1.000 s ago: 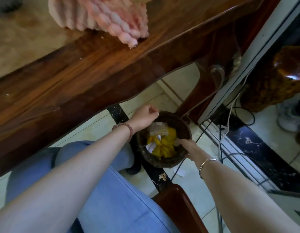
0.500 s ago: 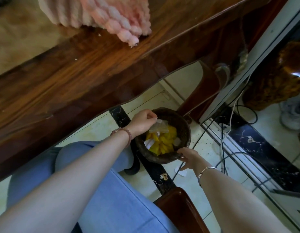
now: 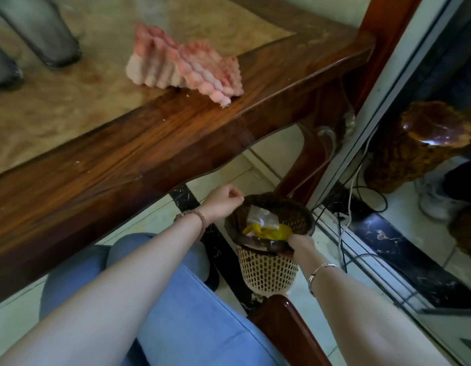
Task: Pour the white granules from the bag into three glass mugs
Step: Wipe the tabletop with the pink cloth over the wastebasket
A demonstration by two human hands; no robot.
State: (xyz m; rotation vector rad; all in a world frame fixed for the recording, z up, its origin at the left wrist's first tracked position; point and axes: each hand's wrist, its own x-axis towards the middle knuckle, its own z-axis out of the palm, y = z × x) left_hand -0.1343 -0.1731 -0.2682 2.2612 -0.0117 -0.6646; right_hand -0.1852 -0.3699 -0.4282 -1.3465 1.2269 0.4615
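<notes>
Fingers of the right hand (image 3: 299,243) are gripping the near rim of the cream woven wastebasket (image 3: 267,268) on the floor beside the wooden desk's (image 3: 150,138) wavy edge. The left hand (image 3: 224,199) is hovering clenched, empty, above the far rim. The crumpled clear plastic bag (image 3: 260,216) is lying inside on yellow scraps.

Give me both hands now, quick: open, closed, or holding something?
Left hand: closed in a loose fist, holding nothing visible, beside the bin.
Right hand: gripping the bin's rim.
</notes>
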